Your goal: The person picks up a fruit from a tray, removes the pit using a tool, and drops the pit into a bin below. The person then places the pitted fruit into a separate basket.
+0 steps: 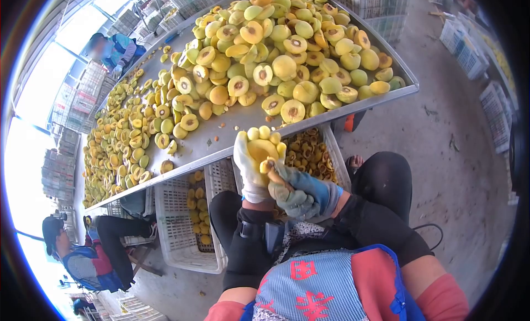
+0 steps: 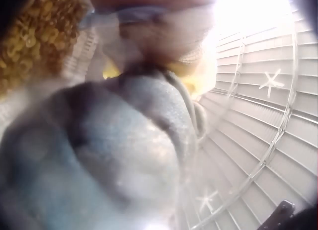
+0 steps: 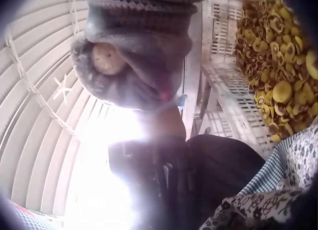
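In the head view, my left hand (image 1: 249, 174), in a white glove with yellowed fingertips, holds a yellow peach half (image 1: 261, 148) in its palm, cut face up. My right hand (image 1: 301, 194), in a grey-blue glove, grips a tool by its wooden handle (image 1: 280, 180). The tool's front end meets the near edge of the peach half, and its working tip is hidden there. In the right wrist view, the round handle end (image 3: 108, 58) pokes out of the fist. The left wrist view shows the gloved right fist (image 2: 124, 145) close up, blurred, below bits of yellow fruit (image 2: 198, 81).
A metal-rimmed table (image 1: 221, 154) heaped with peach halves (image 1: 276, 56) stands in front. Under its edge are a crate of hollowed fruit pieces (image 1: 309, 155) and a white crate (image 1: 179, 227) with more fruit. Two other people (image 1: 83, 260) (image 1: 118, 50) are at the left.
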Available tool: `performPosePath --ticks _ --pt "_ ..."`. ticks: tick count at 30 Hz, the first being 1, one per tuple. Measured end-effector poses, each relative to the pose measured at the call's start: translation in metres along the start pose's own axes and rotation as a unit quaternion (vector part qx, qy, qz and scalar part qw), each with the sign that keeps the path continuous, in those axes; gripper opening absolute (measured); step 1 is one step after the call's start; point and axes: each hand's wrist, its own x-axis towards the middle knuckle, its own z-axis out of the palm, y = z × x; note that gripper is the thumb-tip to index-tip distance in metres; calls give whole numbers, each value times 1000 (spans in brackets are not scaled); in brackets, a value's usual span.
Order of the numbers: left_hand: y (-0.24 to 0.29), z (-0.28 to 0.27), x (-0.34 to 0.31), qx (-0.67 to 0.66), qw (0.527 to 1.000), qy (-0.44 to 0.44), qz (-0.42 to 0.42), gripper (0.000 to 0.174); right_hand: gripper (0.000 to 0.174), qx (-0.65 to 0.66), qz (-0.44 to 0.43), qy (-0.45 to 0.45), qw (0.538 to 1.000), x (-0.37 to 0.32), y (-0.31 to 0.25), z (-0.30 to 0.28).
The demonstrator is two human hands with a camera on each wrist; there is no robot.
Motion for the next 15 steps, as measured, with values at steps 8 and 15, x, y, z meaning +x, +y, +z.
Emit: performPosePath --ticks 8,15 --pt "90 -46 -41 274 931 121 207 39 60 -18 -2 60 998 -6 -1 -6" --pt "163 -35 15 813 406 154 388 41 64 -230 -36 299 925 8 -5 12"
